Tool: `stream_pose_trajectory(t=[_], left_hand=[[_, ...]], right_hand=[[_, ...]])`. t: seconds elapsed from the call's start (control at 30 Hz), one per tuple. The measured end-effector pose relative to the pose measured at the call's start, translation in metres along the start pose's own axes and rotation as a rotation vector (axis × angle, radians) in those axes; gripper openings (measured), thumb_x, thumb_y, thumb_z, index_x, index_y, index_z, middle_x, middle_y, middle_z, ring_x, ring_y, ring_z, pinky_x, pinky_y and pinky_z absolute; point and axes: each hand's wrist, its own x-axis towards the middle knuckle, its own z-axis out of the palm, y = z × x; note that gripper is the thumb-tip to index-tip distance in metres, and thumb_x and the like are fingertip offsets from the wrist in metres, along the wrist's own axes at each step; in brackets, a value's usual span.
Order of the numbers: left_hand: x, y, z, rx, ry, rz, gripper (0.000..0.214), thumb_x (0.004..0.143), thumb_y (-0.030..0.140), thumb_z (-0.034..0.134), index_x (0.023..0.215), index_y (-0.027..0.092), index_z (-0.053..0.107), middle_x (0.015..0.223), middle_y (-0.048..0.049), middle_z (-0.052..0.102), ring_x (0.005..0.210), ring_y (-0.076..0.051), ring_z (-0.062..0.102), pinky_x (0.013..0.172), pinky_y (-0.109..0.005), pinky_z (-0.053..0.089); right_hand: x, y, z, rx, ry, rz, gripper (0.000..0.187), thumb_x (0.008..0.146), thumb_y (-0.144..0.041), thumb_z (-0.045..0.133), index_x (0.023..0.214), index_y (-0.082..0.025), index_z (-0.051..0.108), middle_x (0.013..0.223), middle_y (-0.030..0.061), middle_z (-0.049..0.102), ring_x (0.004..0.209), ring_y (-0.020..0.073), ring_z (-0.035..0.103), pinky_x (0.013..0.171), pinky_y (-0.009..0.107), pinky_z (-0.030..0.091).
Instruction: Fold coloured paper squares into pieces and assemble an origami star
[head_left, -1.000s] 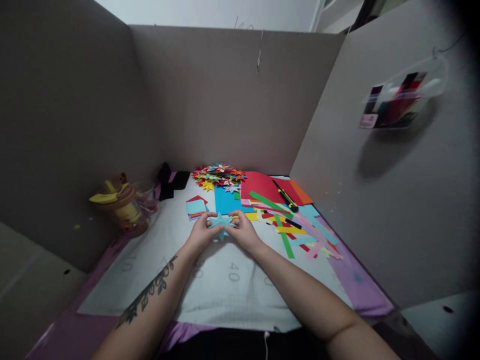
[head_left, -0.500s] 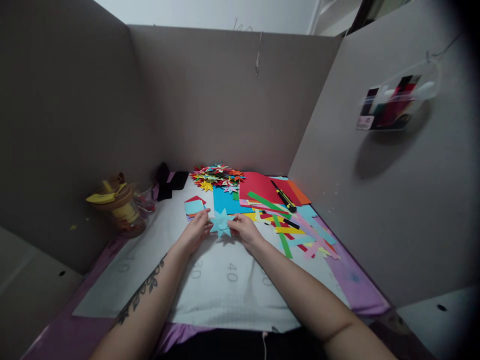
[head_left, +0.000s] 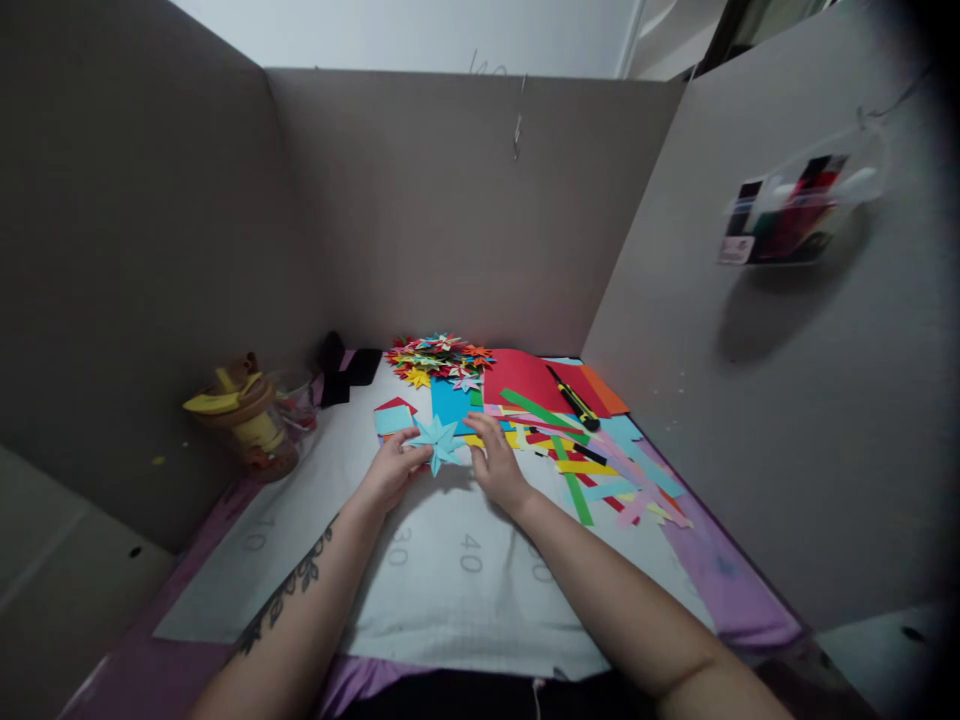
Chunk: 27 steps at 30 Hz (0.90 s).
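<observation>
In L fingers (head_left: 417, 457) only now, blue star (head_left: 437, 445)

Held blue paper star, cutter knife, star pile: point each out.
Held blue paper star (head_left: 438, 443), head view: its centre.
Cutter knife (head_left: 576, 402), head view: middle of its body.
Star pile (head_left: 438, 357), head view: its middle.
</observation>
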Motion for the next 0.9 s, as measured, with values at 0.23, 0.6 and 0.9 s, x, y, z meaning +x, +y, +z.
stream_pose_trajectory(t=[0.23,0.6,0.9], left_hand=[[-0.004,-0.002,0.008,0.260,-0.007,0.103,0.047,0.061,0.030,0.072,0.100,0.014,0.052,0.048,0.0084,0.051,0.043,-0.009,0.050,0.046,-0.018,0.038],[-0.005,-0.006,0.007,0.382,-0.060,0.189,0.042,0.060,0.027,0.072,0.095,0.015,0.053,0.062,0.0048,0.056,0.052,-0.009,0.052,0.050,-0.019,0.038],[-0.005,-0.006,0.008,0.401,0.022,0.213,0.040,0.059,0.027,0.069,0.094,0.016,0.052,0.056,0.0064,0.055,0.046,-0.009,0.049,0.046,-0.019,0.035]], right_hand=[[-0.002,0.001,0.017,0.618,-0.130,0.562,0.046,0.073,-0.028,0.061,0.113,-0.022,0.041,0.087,0.0013,0.062,0.072,0.0159,0.061,0.064,0.027,0.049],[-0.003,-0.012,0.018,0.524,-0.131,0.590,0.046,0.065,-0.017,0.060,0.108,-0.019,0.045,0.075,-0.0037,0.059,0.059,0.0100,0.054,0.054,0.021,0.043],[-0.003,-0.009,0.019,0.506,-0.170,0.572,0.040,0.066,-0.017,0.057,0.103,-0.021,0.044,0.066,-0.0064,0.056,0.054,0.0099,0.052,0.051,0.020,0.040]])
